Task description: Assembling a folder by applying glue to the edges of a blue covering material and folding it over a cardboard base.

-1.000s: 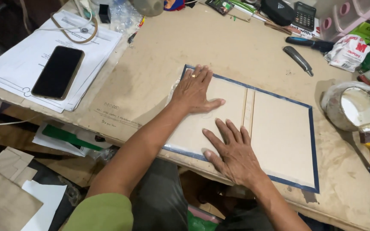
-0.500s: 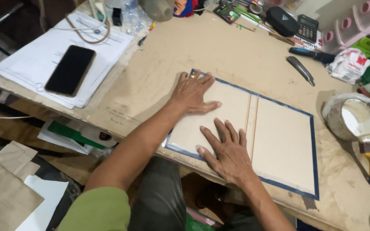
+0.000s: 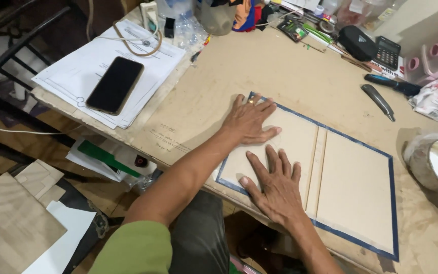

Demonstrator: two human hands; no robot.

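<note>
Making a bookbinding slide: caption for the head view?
Both hands, left and right, press flat on a board panel over blue cloth.

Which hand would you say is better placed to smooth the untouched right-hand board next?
Probably the right hand: it lies beside the spine strip, nearer that board; the left hand presses the far corner.

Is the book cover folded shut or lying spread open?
Spread open, flat on the table: the book cover shows both boards and the spine strip, blue border around; left hand and right hand press it.
</note>
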